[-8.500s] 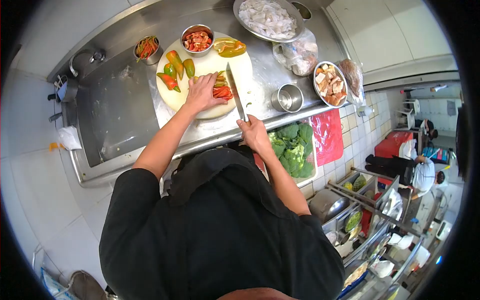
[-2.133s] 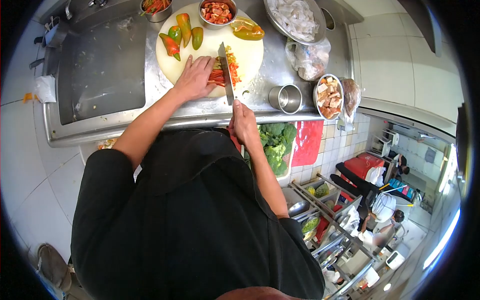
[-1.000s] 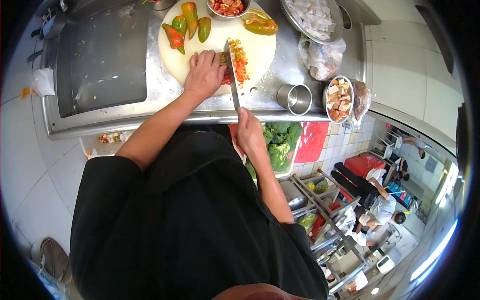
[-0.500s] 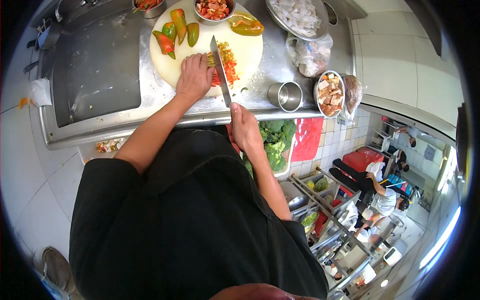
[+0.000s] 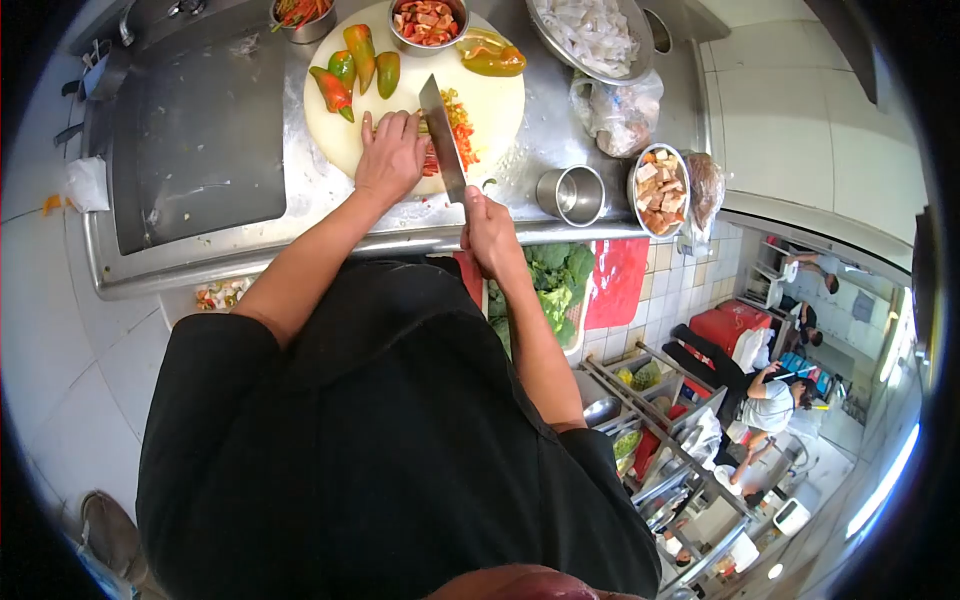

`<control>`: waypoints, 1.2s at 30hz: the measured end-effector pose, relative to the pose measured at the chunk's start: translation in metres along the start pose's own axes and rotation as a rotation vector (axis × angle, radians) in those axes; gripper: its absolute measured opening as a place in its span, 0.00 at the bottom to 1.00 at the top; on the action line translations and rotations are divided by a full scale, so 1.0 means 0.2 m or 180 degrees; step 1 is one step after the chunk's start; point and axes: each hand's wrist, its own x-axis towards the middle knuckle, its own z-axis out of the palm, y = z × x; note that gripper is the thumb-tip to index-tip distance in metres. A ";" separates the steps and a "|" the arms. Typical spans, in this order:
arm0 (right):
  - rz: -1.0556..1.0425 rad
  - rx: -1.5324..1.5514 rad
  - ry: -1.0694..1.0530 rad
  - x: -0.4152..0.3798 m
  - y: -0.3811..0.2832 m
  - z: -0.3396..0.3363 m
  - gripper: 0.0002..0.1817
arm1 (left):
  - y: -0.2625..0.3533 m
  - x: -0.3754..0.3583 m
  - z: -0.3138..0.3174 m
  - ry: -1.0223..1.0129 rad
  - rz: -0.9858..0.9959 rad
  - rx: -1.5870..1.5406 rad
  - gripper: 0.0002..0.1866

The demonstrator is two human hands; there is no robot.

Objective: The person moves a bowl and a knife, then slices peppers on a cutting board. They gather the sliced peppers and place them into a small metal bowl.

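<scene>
Left hand pressed flat, fingers curled, on the pepper strips atop the round cutting board. Right hand closed tight around the handle of the cleaver, blade set against the left knuckles, diced pepper just right of it. 3 whole peppers at the board's far left, well apart from the blade. Board near the desk front edge; bare steel left of it. Empty steel cup to the right. No readable writing.
</scene>
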 end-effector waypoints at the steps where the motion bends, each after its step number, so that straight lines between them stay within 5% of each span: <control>1: -0.0004 0.0001 -0.0006 -0.02 0.00 -0.02 0.36 | 0.00 -0.01 0.00 0.0021 -0.0020 -0.0016 0.25; 6: 0.0082 0.0129 -0.0055 -0.03 0.03 -0.01 0.37 | -0.04 0.03 -0.04 0.0519 0.0147 -0.0075 0.20; 12: 0.0063 -0.0075 0.0036 -0.08 -0.03 -0.01 0.36 | -0.10 0.07 -0.06 0.0329 0.0729 -0.0775 0.09; 21: 0.0336 -0.0372 -0.0127 -0.22 -0.10 0.00 0.34 | -0.08 0.07 -0.04 0.0330 0.0664 -0.0367 0.09; 29: -0.0061 -0.0516 0.0206 -0.01 -0.01 0.13 0.31 | -0.08 0.06 -0.04 0.0130 0.0549 -0.0593 0.10; 36: 0.0619 -0.0478 -0.0163 -0.21 -0.30 -0.02 0.32 | -0.09 0.07 -0.03 0.0297 0.0571 -0.0533 0.11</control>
